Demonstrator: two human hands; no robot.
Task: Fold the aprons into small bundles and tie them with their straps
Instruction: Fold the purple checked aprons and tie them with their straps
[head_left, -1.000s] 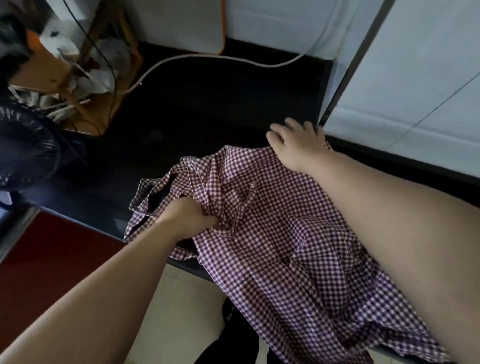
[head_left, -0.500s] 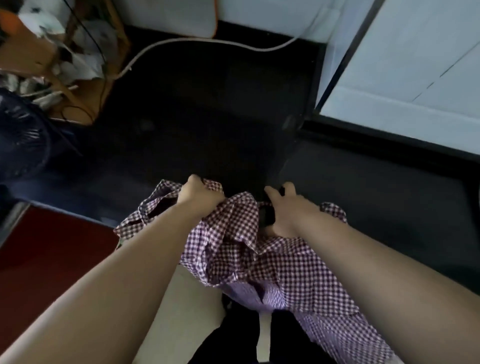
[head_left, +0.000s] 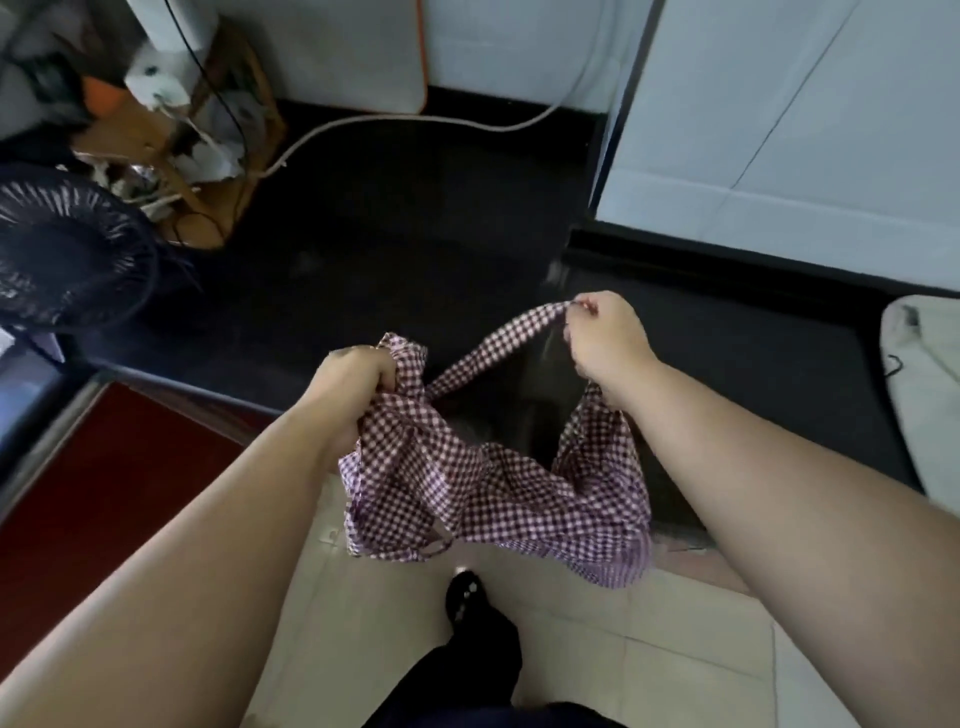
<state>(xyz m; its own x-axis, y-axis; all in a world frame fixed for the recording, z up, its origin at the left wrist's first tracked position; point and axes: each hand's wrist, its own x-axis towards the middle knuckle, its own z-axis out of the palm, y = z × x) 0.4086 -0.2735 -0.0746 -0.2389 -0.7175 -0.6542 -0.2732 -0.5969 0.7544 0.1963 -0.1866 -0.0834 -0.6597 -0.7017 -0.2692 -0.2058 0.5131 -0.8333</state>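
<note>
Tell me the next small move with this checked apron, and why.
Probably lower the apron onto the dark counter and spread it flat. It hangs crumpled and unfolded between the left hand, gripping bunched cloth, and the right hand, pinching the strap, so folding cannot start.

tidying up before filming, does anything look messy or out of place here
The checked apron is crumpled, not folded, hanging between the left hand and the right hand, which pinches its strap. At far left a heap of tangled cables and paper looks messy, and a white cord trails loose across the dark counter.
</note>
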